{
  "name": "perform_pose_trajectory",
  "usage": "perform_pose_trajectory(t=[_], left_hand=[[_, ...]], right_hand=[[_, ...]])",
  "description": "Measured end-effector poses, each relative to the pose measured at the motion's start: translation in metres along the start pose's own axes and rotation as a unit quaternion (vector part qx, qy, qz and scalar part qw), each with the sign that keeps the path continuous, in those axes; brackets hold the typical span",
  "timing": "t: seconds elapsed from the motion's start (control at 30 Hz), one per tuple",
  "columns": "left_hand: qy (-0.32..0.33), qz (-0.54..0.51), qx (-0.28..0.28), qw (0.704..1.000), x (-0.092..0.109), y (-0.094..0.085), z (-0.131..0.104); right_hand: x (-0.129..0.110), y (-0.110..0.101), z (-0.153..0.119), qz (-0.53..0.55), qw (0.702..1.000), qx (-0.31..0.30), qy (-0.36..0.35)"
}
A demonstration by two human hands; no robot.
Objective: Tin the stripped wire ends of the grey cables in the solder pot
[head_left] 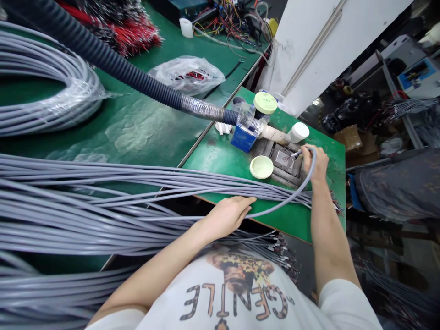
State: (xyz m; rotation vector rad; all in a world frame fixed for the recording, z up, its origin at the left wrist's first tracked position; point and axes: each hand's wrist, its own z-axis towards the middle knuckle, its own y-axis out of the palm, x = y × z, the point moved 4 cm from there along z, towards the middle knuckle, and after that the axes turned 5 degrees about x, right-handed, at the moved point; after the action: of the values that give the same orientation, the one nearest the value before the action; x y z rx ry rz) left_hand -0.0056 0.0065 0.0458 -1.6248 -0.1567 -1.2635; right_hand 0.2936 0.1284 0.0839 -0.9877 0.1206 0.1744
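My right hand (315, 160) grips one grey cable (295, 195) close to its end, which bends round in an arc. The cable's thin stripped wires (289, 156) point left over a small dark metal device (283, 160). Lower and to the left, my left hand (233, 211) lies with fingers together at the front edge of the bundle of grey cables (206, 181), against the same cable; its fingertips are partly hidden. A pale green shallow dish (261, 167) stands just left of the device.
A ribbed dark hose (137, 73) crosses from the upper left to a blue box (243, 139) by the device. A white jar (299, 132) and a green-lidded container (265, 102) stand behind. Coiled cable (75, 98) lies at left.
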Motion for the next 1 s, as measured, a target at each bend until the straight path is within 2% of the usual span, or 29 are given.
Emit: perform_pose_trajectory(t=[0.2,0.3,0.4,0.53,0.6,0.63,0.73,0.8,0.9,1.0], left_hand=[[-0.004,0.001,-0.005,1.0,0.0,0.001,0.001],[-0.006,-0.006,-0.003,1.0,-0.001,0.001,0.0],[-0.012,-0.019,0.004,1.0,-0.004,0.002,0.0],[-0.028,-0.114,0.048,0.992,-0.002,0.004,0.002],[-0.05,-0.239,0.067,0.968,0.002,0.008,0.004],[-0.065,-0.316,0.069,0.944,0.005,0.012,0.005],[-0.119,-0.518,0.07,0.844,0.012,0.023,0.009],[-0.146,-0.582,0.083,0.795,0.013,0.029,0.009],[-0.166,-0.613,0.078,0.768,0.012,0.035,0.006],[-0.164,-0.613,0.052,0.771,0.011,0.038,0.002]], right_hand=[[0.003,0.009,0.0,-0.01,1.0,-0.017,0.001],[0.0,0.002,-0.001,0.002,1.0,-0.009,0.008],[-0.018,-0.024,-0.01,0.036,0.999,0.018,0.013],[-0.066,-0.076,-0.043,0.131,0.989,0.069,0.005],[-0.093,-0.094,-0.068,0.203,0.976,0.06,-0.045],[-0.105,-0.1,-0.082,0.236,0.966,0.057,-0.091],[-0.129,-0.103,-0.123,0.262,0.941,0.001,-0.216],[-0.134,-0.098,-0.146,0.255,0.932,-0.033,-0.255],[-0.133,-0.094,-0.169,0.245,0.933,-0.042,-0.26],[-0.134,-0.097,-0.179,0.237,0.934,-0.04,-0.264]])
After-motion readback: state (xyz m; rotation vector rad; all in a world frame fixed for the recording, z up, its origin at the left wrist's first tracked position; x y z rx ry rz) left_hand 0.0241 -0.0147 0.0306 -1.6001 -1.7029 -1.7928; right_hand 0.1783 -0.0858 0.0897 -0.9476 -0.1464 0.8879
